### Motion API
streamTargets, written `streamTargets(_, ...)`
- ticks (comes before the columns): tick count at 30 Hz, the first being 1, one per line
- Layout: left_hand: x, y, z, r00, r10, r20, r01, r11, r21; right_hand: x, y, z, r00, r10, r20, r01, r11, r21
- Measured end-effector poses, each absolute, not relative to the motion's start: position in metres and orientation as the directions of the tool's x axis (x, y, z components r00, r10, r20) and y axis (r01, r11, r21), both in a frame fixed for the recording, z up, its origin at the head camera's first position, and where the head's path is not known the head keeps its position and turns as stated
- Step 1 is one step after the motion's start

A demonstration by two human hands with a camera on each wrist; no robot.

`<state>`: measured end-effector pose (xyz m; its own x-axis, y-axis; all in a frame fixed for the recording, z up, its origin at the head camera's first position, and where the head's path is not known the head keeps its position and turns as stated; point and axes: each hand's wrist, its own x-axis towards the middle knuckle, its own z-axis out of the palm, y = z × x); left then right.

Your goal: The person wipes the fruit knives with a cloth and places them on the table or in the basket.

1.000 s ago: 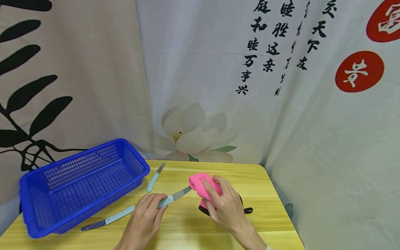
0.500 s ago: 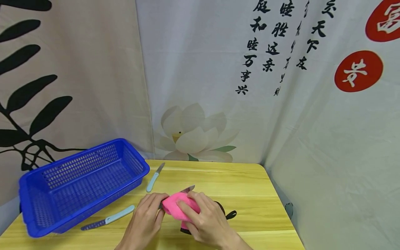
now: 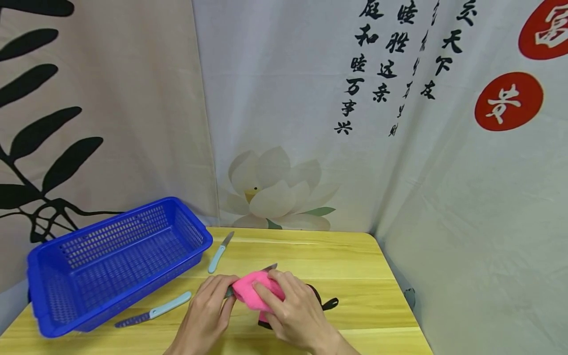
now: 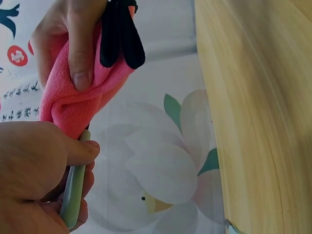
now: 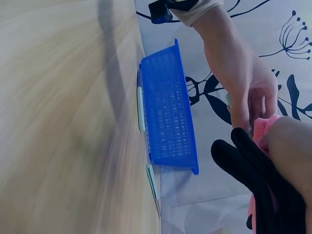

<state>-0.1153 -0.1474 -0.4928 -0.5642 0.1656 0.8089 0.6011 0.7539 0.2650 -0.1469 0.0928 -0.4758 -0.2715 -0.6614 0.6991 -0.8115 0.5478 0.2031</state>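
Note:
My left hand (image 3: 206, 308) grips a knife by its pale green handle (image 4: 74, 195), seen best in the left wrist view. A pink cloth (image 3: 255, 291) with black trim is folded around the blade, and my right hand (image 3: 295, 308) pinches it there. Only the blade's tip (image 3: 269, 267) sticks out past the cloth. A black loop (image 5: 258, 180) of the cloth hangs beside my right hand. Two more knives lie on the table: one with a dark speckled blade (image 3: 132, 320) left of my left hand, and a smaller knife (image 3: 217, 259) farther back.
A blue plastic basket (image 3: 120, 296) stands on the left side of the wooden table (image 3: 355, 276), close to both loose knives. Behind the table hangs a printed curtain (image 3: 284, 108) with a flower and characters.
My right hand has moved left with the pink cloth, from the knife's tip onto its blade, then shifted only slightly. My left hand keeps its grip nearly in place.

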Motion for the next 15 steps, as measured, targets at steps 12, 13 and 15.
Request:
streamTargets(12, -0.116, -0.15, -0.496, -0.552, 0.175, 0.815, 0.625, 0.735, 0.265, -0.158, 0.113, -0.477, -0.36, -0.6, 0.715, -0.752, 0.64, 0.159)
streamTargets(13, -0.116, -0.15, -0.496, -0.551, 0.176, 0.815, 0.626, 0.733, 0.265, -0.159, 0.115, -0.477, -0.376, -0.594, 0.711, -0.745, 0.65, 0.149)
streamTargets(15, -0.116, -0.15, -0.496, -0.552, 0.178, 0.815, 0.628, 0.732, 0.265, -0.16, 0.118, -0.477, -0.409, -0.582, 0.703, -0.732, 0.669, 0.128)
